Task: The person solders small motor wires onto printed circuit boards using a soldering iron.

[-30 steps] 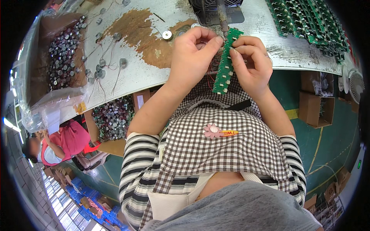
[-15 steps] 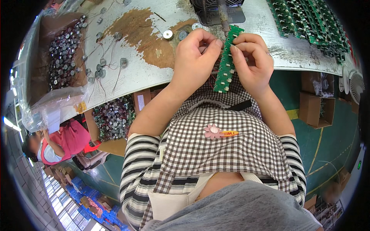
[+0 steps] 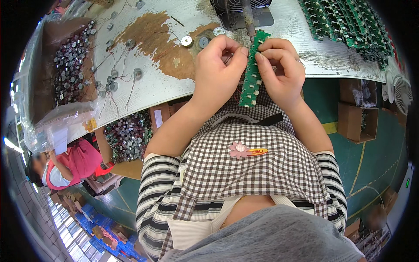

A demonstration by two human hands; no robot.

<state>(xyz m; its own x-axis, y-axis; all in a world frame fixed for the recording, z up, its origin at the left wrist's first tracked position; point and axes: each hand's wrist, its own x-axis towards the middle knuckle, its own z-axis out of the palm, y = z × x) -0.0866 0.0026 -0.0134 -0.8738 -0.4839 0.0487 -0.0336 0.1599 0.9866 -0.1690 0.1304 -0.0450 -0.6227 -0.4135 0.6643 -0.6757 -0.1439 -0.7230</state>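
Note:
A long green circuit board strip (image 3: 250,85) with small white connectors stands slanted between my hands at the table's front edge. My right hand (image 3: 281,72) pinches its right edge near the upper part. Close against the strip's left edge, my left hand (image 3: 218,67) is closed, thumb against forefinger. What lies in that pinch is mostly hidden; thin reddish wires show below it, beside the board. Just above the strip's top end is the tip of a soldering iron (image 3: 247,17), pointing down toward me. Round metal motors (image 3: 187,41) lie beyond my left hand.
A fan (image 3: 233,11) stands at the back. Green boards (image 3: 345,26) are stacked at right. Wired motors (image 3: 137,73) lie at left, beside a plastic-lined box (image 3: 41,83) of them. Another motor box (image 3: 128,135) sits below the edge. A person (image 3: 72,163) sits at far left.
The strip and both hands have shifted slightly left in the picture, along with the whole scene. The board's top end sits a little lower against the iron's tip. Both grips look the same.

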